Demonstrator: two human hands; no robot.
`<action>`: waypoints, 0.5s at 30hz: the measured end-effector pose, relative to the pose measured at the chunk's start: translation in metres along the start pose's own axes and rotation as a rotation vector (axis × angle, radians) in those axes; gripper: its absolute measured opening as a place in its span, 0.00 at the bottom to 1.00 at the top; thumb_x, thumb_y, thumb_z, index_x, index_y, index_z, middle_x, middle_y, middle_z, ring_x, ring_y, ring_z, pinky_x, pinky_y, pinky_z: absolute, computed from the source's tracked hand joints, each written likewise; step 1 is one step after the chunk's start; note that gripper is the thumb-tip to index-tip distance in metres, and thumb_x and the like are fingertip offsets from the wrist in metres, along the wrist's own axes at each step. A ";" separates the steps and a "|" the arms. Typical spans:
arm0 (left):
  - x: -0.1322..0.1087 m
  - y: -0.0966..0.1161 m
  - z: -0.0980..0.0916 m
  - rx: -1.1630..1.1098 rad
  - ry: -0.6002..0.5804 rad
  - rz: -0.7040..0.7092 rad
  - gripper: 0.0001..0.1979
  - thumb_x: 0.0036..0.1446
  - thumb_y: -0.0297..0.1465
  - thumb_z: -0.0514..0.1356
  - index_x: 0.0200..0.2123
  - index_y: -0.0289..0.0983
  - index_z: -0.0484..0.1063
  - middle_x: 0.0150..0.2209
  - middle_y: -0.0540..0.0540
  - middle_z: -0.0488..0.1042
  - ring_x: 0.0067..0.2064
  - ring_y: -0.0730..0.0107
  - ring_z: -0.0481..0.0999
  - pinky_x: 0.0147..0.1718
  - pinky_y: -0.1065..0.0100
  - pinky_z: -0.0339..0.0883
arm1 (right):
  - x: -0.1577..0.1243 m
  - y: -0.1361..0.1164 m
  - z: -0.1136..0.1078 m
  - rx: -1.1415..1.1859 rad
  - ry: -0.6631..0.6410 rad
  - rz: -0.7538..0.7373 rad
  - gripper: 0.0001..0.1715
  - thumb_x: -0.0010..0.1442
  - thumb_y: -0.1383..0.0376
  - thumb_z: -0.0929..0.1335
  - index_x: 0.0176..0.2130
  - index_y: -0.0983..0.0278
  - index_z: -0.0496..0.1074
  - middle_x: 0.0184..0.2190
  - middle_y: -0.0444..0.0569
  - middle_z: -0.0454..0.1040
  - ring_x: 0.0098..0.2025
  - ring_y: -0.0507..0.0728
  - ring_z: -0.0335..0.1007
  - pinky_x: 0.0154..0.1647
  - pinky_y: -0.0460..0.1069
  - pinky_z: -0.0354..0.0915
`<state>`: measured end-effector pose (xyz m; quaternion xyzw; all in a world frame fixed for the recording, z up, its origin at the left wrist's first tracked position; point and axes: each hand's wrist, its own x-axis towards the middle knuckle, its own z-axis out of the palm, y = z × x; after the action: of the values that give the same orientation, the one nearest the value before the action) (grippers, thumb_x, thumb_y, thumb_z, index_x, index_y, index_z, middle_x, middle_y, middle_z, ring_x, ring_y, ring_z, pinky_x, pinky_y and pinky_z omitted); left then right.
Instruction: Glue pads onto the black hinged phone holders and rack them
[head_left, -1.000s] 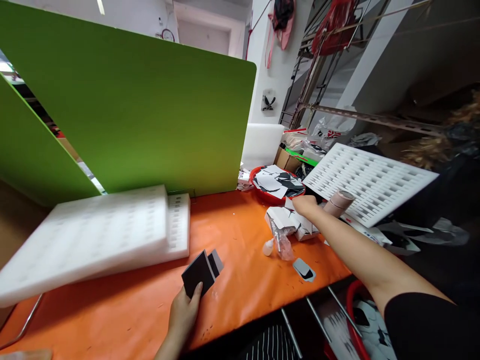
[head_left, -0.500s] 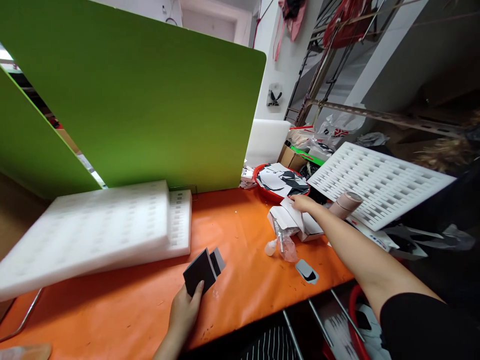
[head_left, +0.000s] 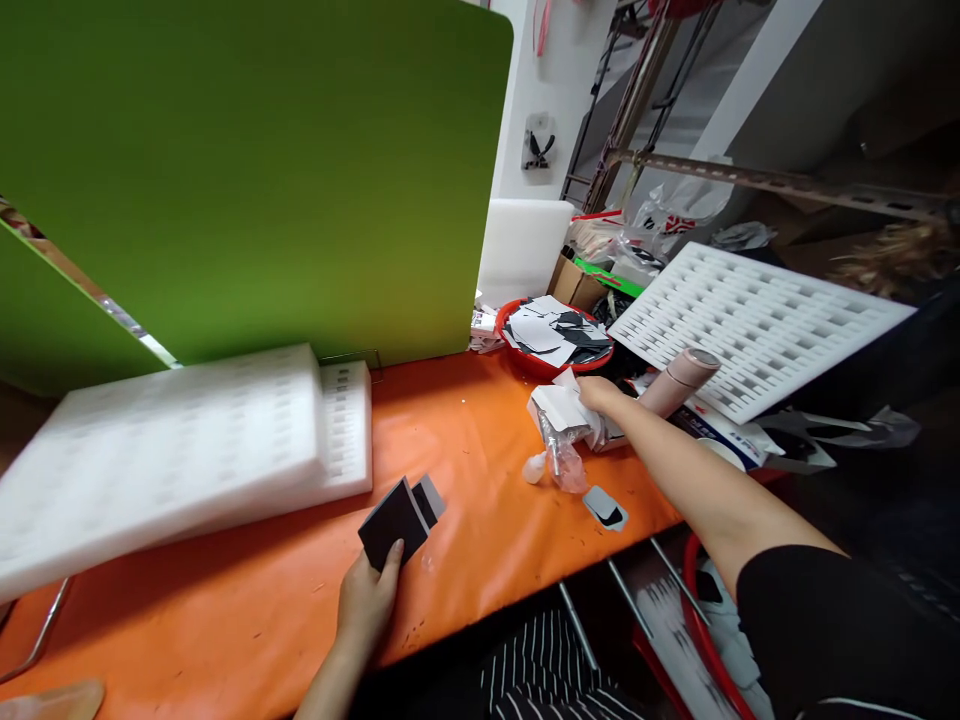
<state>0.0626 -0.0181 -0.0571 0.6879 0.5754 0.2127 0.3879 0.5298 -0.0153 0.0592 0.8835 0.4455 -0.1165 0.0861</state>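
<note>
My left hand [head_left: 373, 590] grips a small stack of dark rectangular pieces [head_left: 392, 524] over the orange table [head_left: 480, 440], its thumb on top. Lighter pieces stick out at the right side of the stack. My right hand [head_left: 598, 394] reaches to the back right, fingers closed at white paper [head_left: 566, 380] beside an open white box [head_left: 556, 409]. Whether the fingers pinch the paper or the box flap is hard to make out. Clear plastic [head_left: 566, 465] hangs from the box front, with a small white bottle [head_left: 534, 467] beside it.
Behind the box stands a red basin [head_left: 504, 333] of scraps. A pink flask [head_left: 682, 380] and slotted white panel [head_left: 757, 320] are at the right. White foam blocks [head_left: 172, 440] lie left, below a green partition [head_left: 300, 180]. Grey cutouts [head_left: 605, 508] lie near the front edge.
The view has shifted, so the scene sits higher in the picture. My right hand has moved slightly with the white paper near the box. My left hand still holds the dark stack.
</note>
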 end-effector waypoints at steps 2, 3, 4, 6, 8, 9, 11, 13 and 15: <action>0.000 -0.003 0.002 -0.020 0.003 -0.006 0.22 0.54 0.46 0.50 0.36 0.36 0.73 0.38 0.39 0.79 0.43 0.50 0.77 0.36 0.62 0.69 | -0.007 0.003 -0.001 0.003 0.031 0.025 0.20 0.56 0.68 0.64 0.49 0.71 0.69 0.47 0.63 0.71 0.48 0.63 0.70 0.44 0.51 0.64; 0.000 -0.004 0.003 -0.037 0.000 -0.004 0.21 0.54 0.46 0.50 0.36 0.36 0.73 0.37 0.39 0.79 0.42 0.51 0.77 0.36 0.62 0.69 | -0.011 0.001 -0.004 -0.003 0.049 0.039 0.22 0.56 0.67 0.64 0.50 0.71 0.68 0.48 0.65 0.70 0.48 0.64 0.69 0.44 0.52 0.64; -0.001 -0.005 0.004 -0.057 -0.006 0.000 0.21 0.55 0.45 0.50 0.36 0.35 0.73 0.37 0.39 0.78 0.42 0.52 0.77 0.36 0.62 0.69 | -0.016 -0.002 -0.008 0.000 0.090 0.043 0.23 0.56 0.65 0.64 0.50 0.72 0.67 0.48 0.66 0.69 0.48 0.65 0.69 0.44 0.54 0.64; -0.001 -0.005 0.005 -0.097 -0.020 0.015 0.21 0.56 0.44 0.50 0.37 0.34 0.73 0.37 0.38 0.78 0.41 0.53 0.77 0.37 0.63 0.68 | -0.026 -0.022 -0.016 0.048 0.241 0.019 0.25 0.59 0.61 0.62 0.53 0.71 0.64 0.51 0.69 0.66 0.52 0.69 0.65 0.46 0.59 0.62; -0.001 -0.004 0.005 -0.134 -0.021 0.033 0.20 0.56 0.43 0.51 0.39 0.34 0.73 0.39 0.38 0.78 0.42 0.55 0.77 0.39 0.63 0.68 | -0.038 -0.064 -0.019 0.327 0.420 -0.118 0.22 0.60 0.60 0.62 0.51 0.67 0.65 0.49 0.63 0.68 0.51 0.66 0.66 0.48 0.57 0.63; -0.001 -0.003 0.005 -0.152 -0.020 0.044 0.19 0.57 0.42 0.51 0.40 0.34 0.73 0.40 0.39 0.78 0.42 0.55 0.77 0.39 0.63 0.68 | -0.046 -0.094 -0.018 0.553 0.376 -0.223 0.20 0.60 0.60 0.61 0.49 0.65 0.66 0.46 0.58 0.71 0.48 0.62 0.68 0.47 0.54 0.64; -0.001 -0.002 0.005 -0.172 -0.016 0.055 0.18 0.57 0.41 0.51 0.40 0.34 0.73 0.40 0.39 0.78 0.42 0.56 0.76 0.39 0.64 0.68 | -0.068 -0.166 -0.011 0.967 -0.007 -0.423 0.17 0.59 0.58 0.63 0.46 0.64 0.67 0.41 0.53 0.73 0.41 0.57 0.71 0.41 0.51 0.67; -0.002 -0.001 0.004 -0.177 -0.013 0.057 0.18 0.57 0.40 0.51 0.39 0.34 0.74 0.39 0.39 0.78 0.41 0.57 0.77 0.38 0.64 0.68 | -0.089 -0.244 -0.002 1.177 -0.302 -0.517 0.16 0.57 0.59 0.65 0.44 0.64 0.68 0.41 0.52 0.73 0.41 0.55 0.71 0.41 0.48 0.67; -0.004 -0.002 0.004 -0.194 -0.015 0.073 0.17 0.57 0.39 0.51 0.39 0.34 0.74 0.38 0.40 0.78 0.40 0.57 0.77 0.38 0.64 0.67 | -0.105 -0.314 0.004 1.199 -0.441 -0.437 0.16 0.57 0.59 0.66 0.45 0.62 0.68 0.46 0.50 0.71 0.43 0.52 0.69 0.41 0.45 0.66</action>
<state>0.0635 -0.0231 -0.0601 0.6692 0.5237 0.2763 0.4490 0.2151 0.0879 0.0697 0.6236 0.4442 -0.5359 -0.3558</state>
